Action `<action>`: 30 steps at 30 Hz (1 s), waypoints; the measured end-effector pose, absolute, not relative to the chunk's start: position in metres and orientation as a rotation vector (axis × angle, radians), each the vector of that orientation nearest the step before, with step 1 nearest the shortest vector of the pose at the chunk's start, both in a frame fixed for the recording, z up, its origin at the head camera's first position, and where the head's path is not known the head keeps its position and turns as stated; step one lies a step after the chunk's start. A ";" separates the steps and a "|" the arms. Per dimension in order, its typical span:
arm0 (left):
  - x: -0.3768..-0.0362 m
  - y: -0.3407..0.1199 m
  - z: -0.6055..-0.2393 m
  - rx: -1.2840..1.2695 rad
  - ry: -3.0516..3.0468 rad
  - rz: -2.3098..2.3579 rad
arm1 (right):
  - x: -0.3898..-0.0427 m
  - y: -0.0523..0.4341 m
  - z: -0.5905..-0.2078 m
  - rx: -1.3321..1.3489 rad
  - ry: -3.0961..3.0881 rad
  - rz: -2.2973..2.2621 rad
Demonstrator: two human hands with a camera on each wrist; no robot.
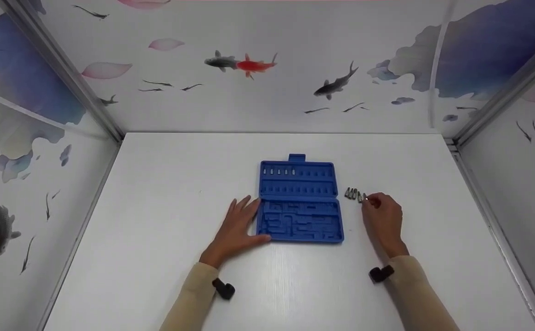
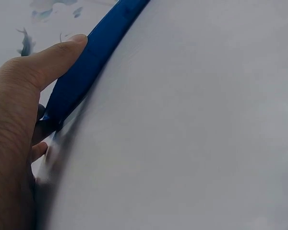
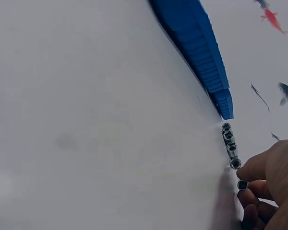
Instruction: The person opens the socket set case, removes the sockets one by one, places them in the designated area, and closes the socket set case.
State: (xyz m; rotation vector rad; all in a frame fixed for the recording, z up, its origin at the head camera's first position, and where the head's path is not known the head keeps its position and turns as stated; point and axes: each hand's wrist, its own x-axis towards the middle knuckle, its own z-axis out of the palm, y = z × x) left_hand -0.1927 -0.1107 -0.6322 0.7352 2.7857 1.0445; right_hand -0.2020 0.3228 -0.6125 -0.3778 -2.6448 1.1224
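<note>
The unfolded rectangular blue plastic case (image 1: 300, 199) lies flat on the white table (image 1: 157, 230), at the centre of the head frame. The left hand (image 1: 236, 226) is at the case's left side: fingers extended and spread, fingertips at the left wall, thumb on the lower-left corner. The right hand (image 1: 385, 218), right of centre in the frame, is clamped by its fingertips on one small silver metal socket (image 3: 242, 185). Whether this socket touches the table cannot be told.

Count of sockets: ten. One is in the right hand; four loose silver sockets (image 3: 232, 147) form a row between the case and that hand; five seated silver sockets (image 1: 279, 172) occupy the upper-left part of the case's top row.

The head view alone shows the seated sockets and the moulded recesses (image 1: 302, 220). The right wrist view alone shows the round, hollow socket ends facing the camera. The left wrist view shows the thumb against the case's front wall.
</note>
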 end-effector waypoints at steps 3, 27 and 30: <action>-0.193 -0.111 -0.632 0.736 2.789 1.054 | -0.203 0.319 -0.613 -0.363 -2.632 1.084; -0.192 -0.111 -0.633 0.744 2.798 1.049 | -0.224 0.295 -0.583 -0.036 -2.557 1.211; -0.193 -0.110 -0.633 0.744 2.793 1.049 | -0.231 0.286 -0.580 0.011 -2.587 1.248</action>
